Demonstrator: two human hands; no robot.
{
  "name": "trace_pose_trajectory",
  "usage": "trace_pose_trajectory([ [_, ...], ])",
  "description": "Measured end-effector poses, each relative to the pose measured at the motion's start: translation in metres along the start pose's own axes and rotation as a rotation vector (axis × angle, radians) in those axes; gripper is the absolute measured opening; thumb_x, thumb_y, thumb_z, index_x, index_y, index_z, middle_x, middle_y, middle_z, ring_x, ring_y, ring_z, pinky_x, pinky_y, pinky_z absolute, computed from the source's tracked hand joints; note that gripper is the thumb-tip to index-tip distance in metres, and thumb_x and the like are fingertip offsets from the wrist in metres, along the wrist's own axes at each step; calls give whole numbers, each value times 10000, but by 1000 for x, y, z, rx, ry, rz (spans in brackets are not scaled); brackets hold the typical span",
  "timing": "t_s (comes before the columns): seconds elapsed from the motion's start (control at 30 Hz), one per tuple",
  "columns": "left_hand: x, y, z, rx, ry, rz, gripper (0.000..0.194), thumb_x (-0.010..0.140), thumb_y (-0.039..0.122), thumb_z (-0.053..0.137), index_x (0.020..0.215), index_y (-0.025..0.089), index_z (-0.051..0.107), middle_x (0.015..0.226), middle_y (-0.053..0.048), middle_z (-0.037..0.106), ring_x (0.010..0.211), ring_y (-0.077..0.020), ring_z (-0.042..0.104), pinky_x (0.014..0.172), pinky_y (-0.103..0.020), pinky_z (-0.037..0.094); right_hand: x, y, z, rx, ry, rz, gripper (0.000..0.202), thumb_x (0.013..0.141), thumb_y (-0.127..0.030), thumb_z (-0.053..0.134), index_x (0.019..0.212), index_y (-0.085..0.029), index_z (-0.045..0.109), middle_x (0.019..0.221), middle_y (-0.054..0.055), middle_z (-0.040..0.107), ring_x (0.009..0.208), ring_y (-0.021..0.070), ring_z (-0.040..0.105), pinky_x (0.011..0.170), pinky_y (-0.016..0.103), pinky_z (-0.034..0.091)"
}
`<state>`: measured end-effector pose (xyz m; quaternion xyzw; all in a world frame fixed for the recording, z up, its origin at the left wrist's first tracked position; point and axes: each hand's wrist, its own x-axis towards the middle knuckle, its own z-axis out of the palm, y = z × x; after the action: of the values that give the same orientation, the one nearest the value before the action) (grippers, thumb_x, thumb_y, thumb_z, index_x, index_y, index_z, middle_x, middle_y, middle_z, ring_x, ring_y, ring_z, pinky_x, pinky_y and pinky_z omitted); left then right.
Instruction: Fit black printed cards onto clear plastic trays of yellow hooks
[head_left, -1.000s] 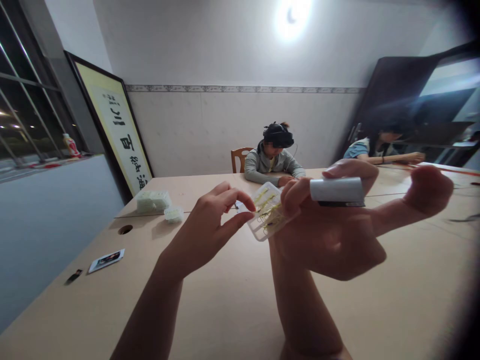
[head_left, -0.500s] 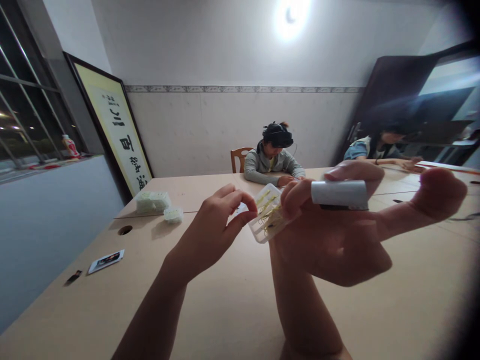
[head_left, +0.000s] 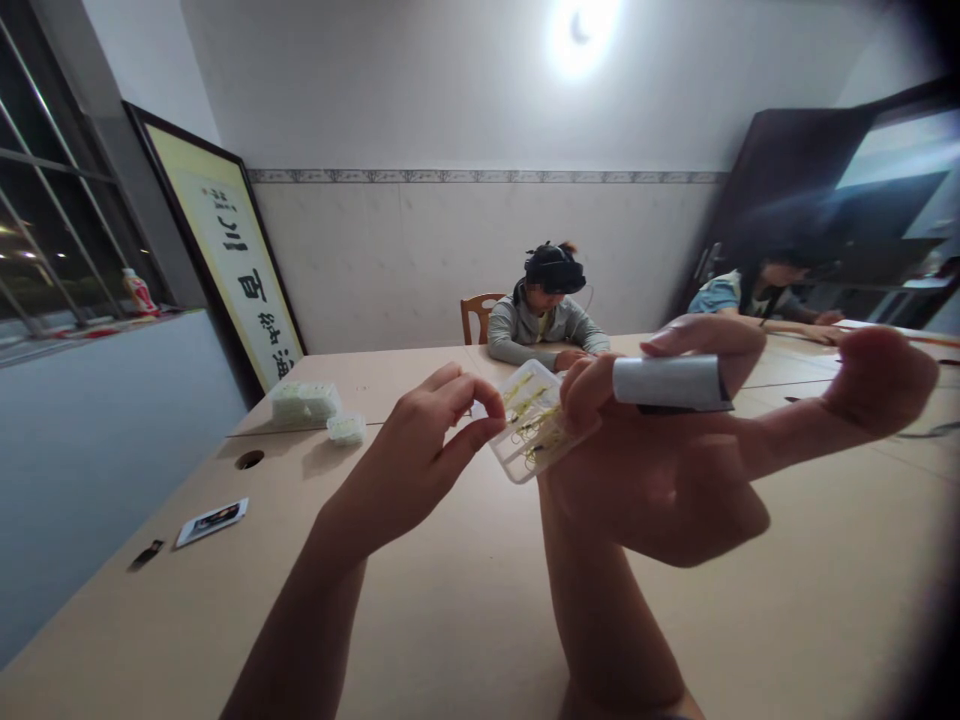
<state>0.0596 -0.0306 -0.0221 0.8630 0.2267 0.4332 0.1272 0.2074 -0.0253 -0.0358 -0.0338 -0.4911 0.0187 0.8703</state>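
A clear plastic compartment box point(head_left: 517, 462) with several small yellow-green, wire-like pieces inside is held up in front of me. My right hand point(head_left: 675, 480) grips its right side between thumb and fingers, with another finger stretched out to the right. Around one finger of that hand is a silver-grey band point(head_left: 666, 382). My left hand point(head_left: 420, 450) is closed in a pinch at the left edge of the box. Anything between those fingertips is too small to make out.
On the table's left stand a stack of clear boxes point(head_left: 304, 403) and a small clear box point(head_left: 346, 429). Nearer lie a white packet point(head_left: 212, 522) and a small dark object point(head_left: 147, 555) beside a cable hole point(head_left: 250, 460). Two people sit across the table.
My left hand has shifted slightly left and the pinch is a little farther from the box's middle. The box has tilted slightly and moved a little left with my right hand.
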Motion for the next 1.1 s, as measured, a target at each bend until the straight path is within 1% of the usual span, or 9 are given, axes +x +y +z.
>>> trace_pose_trajectory([
  [0.03,0,0,0,0,-2,2,130,1015,169,556,891,181,592,822,33,492,737,-125,471,685,-266,367,1,-4,2,19,48,-69,501,795,-337,610,1231,-462,397,891,-31,465,656,178,536,526,318,453],
  [0.17,0,-1,0,-9,-7,13,127,1013,159,559,891,183,587,829,32,498,753,-126,474,696,-265,368,4,-24,13,44,38,24,389,783,-149,571,1073,-378,450,902,-51,531,601,153,501,546,330,470],
  [0.6,1,-1,0,-11,-5,3,130,1012,170,570,884,187,586,829,33,490,754,-127,472,697,-264,369,-2,-21,16,34,69,-32,434,789,-131,511,1147,-376,486,888,-40,520,607,144,479,520,277,422],
  [0.77,0,-2,0,-6,7,8,121,1007,172,582,887,187,590,830,33,492,748,-125,474,693,-261,374,9,4,14,45,71,-268,463,712,-195,523,1143,-365,527,791,-46,500,512,121,446,431,255,430],
  [0.87,0,-2,0,-2,12,16,112,1002,172,592,891,191,594,828,35,486,744,-122,476,697,-255,385,10,10,13,44,100,-352,487,719,-256,516,1192,-372,507,773,-51,500,468,103,400,376,216,373],
  [0.93,0,-3,-2,-2,14,22,105,1007,187,590,902,193,598,821,35,484,741,-123,478,691,-253,389,6,4,14,25,74,-291,455,745,-275,512,1187,-378,490,804,-48,512,483,105,416,388,225,395],
  [1.03,0,-3,-4,3,19,42,98,1021,235,579,940,197,616,812,29,494,745,-132,485,682,-257,397,1,-7,17,-38,82,-68,350,811,-277,492,1144,-380,460,896,-31,530,574,130,492,473,285,473],
  [1.07,0,-3,-5,7,23,47,98,1022,244,579,947,198,622,810,27,499,747,-135,489,681,-259,400,1,-8,17,-40,85,-69,342,809,-281,498,1135,-377,463,891,-30,530,588,136,498,487,295,475],
  [1.1,0,-4,-6,12,27,47,98,1022,248,581,951,199,627,809,25,504,750,-137,494,681,-260,404,1,-7,17,-21,100,-162,379,782,-294,512,1149,-378,469,857,-31,528,583,138,493,465,277,446],
])
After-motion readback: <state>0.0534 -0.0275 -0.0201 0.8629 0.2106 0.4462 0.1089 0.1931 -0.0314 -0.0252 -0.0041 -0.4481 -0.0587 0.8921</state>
